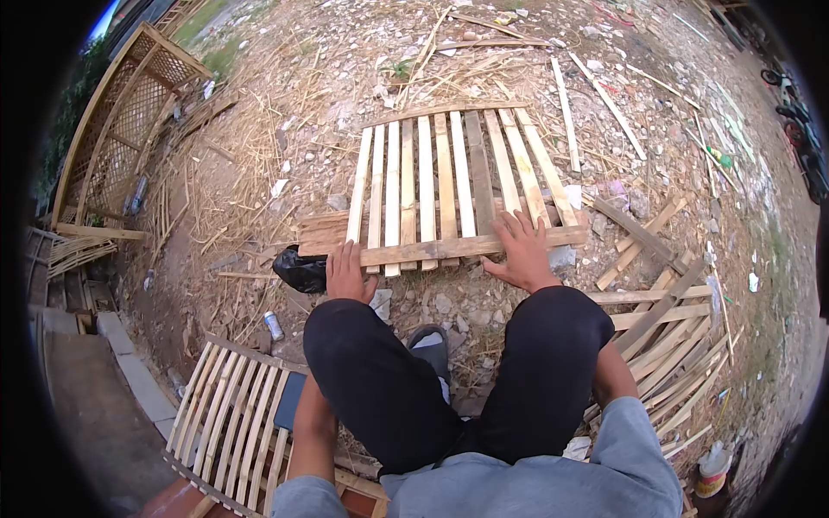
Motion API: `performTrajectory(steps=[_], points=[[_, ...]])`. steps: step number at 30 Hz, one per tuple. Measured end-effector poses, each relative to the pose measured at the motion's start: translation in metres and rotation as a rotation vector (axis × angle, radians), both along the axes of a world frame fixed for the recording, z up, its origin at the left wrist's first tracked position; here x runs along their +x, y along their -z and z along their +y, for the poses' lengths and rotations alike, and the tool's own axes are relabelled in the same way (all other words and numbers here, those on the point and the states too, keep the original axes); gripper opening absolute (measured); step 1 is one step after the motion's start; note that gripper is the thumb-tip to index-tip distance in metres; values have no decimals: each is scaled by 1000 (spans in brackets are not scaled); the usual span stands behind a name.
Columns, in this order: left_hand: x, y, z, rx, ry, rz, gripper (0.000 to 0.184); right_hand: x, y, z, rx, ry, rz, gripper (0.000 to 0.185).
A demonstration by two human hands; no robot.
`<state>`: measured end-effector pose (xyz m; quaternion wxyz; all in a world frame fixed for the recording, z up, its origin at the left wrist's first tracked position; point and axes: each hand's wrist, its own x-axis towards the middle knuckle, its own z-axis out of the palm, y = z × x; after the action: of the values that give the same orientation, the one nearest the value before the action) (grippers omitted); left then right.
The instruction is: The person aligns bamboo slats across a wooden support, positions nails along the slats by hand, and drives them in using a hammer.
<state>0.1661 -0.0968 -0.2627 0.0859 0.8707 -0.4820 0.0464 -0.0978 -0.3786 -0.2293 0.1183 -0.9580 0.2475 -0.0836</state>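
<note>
A slatted wooden panel (446,173) lies in front of my knees, its pale strips joined by a crosspiece (475,248) on the near side and another at the far side. My left hand (348,273) grips the near left corner, fingers over the crosspiece and thumb at its near edge. Toward the right end, my right hand (523,252) holds the same crosspiece with fingers spread over it and the thumb on the near side. Under the panel's near end is a thick, rough wooden block (318,235). The undersides of both hands are hidden.
A second slatted panel (226,414) is at lower left, near a can (273,325). A black plastic bag (300,269) sits by my left hand. Loose strips (678,371) are piled at right, with a bucket (713,470) below. A lattice frame (129,129) stands at upper left.
</note>
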Motion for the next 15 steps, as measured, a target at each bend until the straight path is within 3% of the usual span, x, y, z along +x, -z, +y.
performTrajectory(steps=[15], points=[[-3, -8, -3, -3, 4, 61, 80, -2, -7, 3, -43, 3, 39, 81]])
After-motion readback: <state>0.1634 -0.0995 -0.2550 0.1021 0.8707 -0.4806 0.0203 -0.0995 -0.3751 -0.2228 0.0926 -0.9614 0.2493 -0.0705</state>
